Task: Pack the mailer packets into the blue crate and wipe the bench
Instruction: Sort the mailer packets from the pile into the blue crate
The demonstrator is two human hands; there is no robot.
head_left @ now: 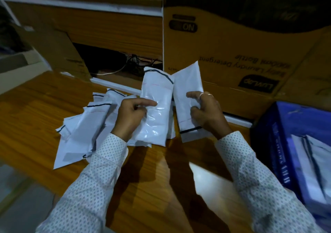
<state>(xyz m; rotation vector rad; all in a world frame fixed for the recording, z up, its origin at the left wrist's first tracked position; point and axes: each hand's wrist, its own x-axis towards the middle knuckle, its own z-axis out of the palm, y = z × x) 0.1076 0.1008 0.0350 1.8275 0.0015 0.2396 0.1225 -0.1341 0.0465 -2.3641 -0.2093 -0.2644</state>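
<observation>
Mailer packets are up off the bench [152,175] — the left hand [131,115] pinches one packet [156,107], the right hand [207,113] grips another [186,96]. Behind them a loose pile [86,130] waits. Packing is under way — next, I judge, both go into the blue crate [279,130] at the right, already part filled.
</observation>
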